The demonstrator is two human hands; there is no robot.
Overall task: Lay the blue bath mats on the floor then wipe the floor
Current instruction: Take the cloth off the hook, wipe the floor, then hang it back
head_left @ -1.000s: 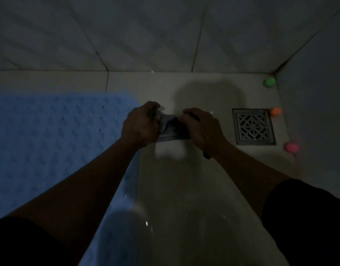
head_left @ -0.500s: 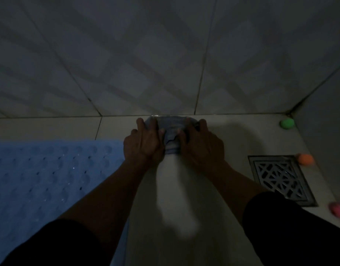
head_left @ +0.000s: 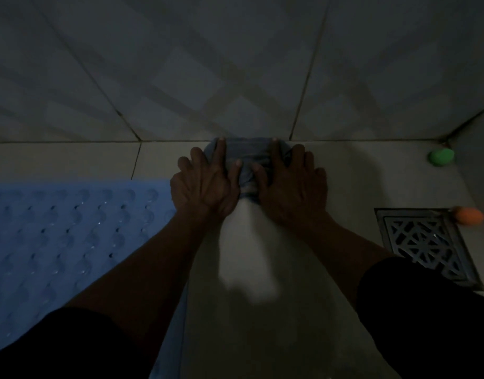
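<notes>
**Two hands pressed a cloth to the floor where it met the wall**

In dim light, a person's left hand [head_left: 205, 184] and right hand [head_left: 292, 181] lay side by side on a bunched grey-blue cloth [head_left: 247, 160]. The fingers [head_left: 221, 151] of both hands were spread and nearly straight, pressing down rather than gripping, likely so the cloth stayed flat against the tiles while wiping. The cloth sat at the far edge of the floor [head_left: 262, 324], touching the tiled wall [head_left: 208, 64]. A blue bath mat [head_left: 65, 236] lay flat along the floor's left side, just beside the left forearm, so the laying step looked done. A metal drain grate [head_left: 424, 242] sat near the right edge, with a green object [head_left: 441, 157] and an orange object [head_left: 469, 215] close to the right wall
</notes>
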